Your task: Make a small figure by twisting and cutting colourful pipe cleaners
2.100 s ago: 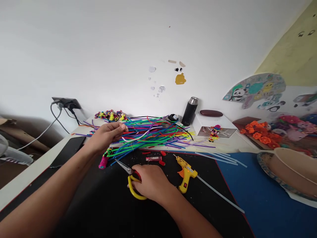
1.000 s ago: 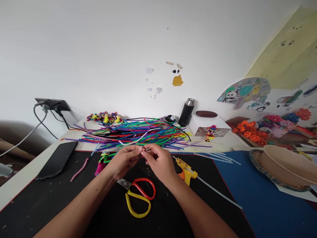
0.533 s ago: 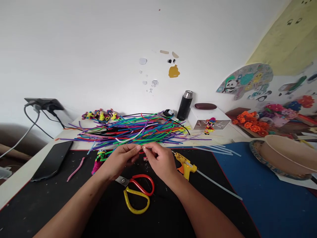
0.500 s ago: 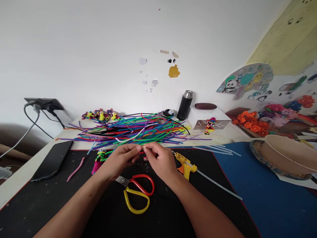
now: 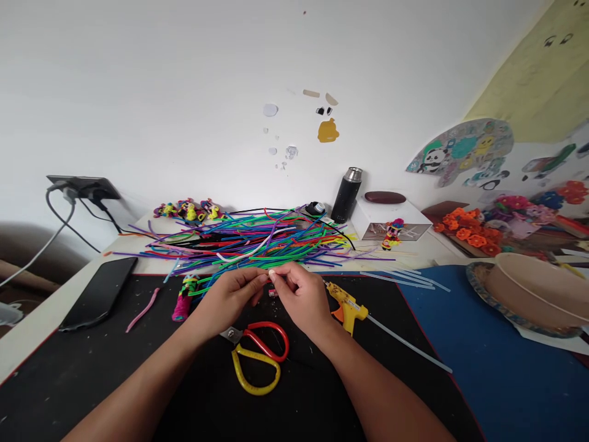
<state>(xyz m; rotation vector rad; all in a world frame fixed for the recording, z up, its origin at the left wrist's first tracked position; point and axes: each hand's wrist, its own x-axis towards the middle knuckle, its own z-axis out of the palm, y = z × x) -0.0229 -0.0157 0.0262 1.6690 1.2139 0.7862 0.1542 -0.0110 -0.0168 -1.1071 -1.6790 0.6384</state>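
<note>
Mid-frame now, my left hand [image 5: 232, 299] and right hand [image 5: 304, 296] pinch a tiny piece [image 5: 269, 275], mostly hidden; light, even pressure should serve.

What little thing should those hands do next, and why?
Maybe the right hand should ease slightly away from the left hand for a look: their fingers come together at the tips, and I can't tell what, if anything, is pinched there.
</note>
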